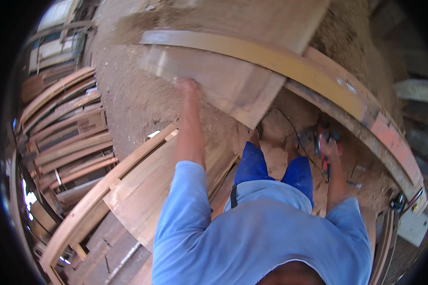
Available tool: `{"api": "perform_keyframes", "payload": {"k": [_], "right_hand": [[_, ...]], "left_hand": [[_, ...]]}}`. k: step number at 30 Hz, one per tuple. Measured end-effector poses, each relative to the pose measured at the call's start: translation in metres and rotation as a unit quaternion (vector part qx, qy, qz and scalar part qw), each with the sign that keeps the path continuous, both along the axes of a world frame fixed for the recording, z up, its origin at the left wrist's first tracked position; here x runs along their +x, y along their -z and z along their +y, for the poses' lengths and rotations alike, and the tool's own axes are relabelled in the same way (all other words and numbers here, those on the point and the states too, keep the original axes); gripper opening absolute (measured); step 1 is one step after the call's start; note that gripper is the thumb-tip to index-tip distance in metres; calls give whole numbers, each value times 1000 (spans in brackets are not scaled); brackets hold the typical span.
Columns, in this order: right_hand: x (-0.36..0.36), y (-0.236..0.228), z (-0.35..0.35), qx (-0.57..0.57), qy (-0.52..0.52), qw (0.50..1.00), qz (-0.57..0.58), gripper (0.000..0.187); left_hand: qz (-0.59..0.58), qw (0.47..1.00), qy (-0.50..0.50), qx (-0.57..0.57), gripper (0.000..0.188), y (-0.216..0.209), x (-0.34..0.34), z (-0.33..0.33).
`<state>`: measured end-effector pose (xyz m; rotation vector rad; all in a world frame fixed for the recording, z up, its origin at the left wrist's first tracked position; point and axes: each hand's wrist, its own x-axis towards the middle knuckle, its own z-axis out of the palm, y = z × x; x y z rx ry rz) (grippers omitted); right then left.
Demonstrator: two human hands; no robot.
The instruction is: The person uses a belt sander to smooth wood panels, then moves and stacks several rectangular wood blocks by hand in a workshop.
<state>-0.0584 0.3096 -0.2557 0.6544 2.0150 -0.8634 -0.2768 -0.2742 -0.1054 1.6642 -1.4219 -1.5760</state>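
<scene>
Blurred by motion, my left hand [186, 88] is at the near edge of a flat wooden panel [240, 88]. Its fingers do not show clearly, so I cannot tell whether they grip the edge. Low on the right, my right hand [330, 145] is closed around a red and dark power tool [324, 154], held above the dusty ground. The tool's working end is too small and blurred to make out. A long yellow-brown beam [266, 56] lies across the panel, between it and another broad wooden panel [252, 19].
To the left, several wooden frames and boards [73, 137] are stacked. Nearer, a wooden panel [152, 190] lies beside a long wooden rail [88, 204]. A dark cord [290, 124] runs over the sawdust-covered ground [128, 104]. A beam with a pinkish-red section [390, 137] stretches along the right.
</scene>
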Motion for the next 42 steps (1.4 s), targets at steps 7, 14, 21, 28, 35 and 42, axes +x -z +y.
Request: {"api": "perform_keyframes", "payload": {"k": [7,14,21,28,35,42], "right_hand": [[-31,-108,-120,-54,-151,982,96,80],[-50,-142,-245,-69,-279,957,38,76],[-74,-181,-393,-107,-354,929,30,70],[-103,-215,-513,-234,-357,901,79,60],[-140,-280,-574,-331,-298,895,33,40],[-164,-334,-571,-401,-247,877,96,35]], "left_hand": [[-164,969,91,-164,51,18,4,-8],[-37,987,115,-102,49,-22,14,14],[67,938,315,125,22,-23,79,-34],[-103,951,271,104,42,21,245,-103],[4,972,198,128,66,-57,241,-101],[104,979,174,-1,68,-99,184,-85]]}}
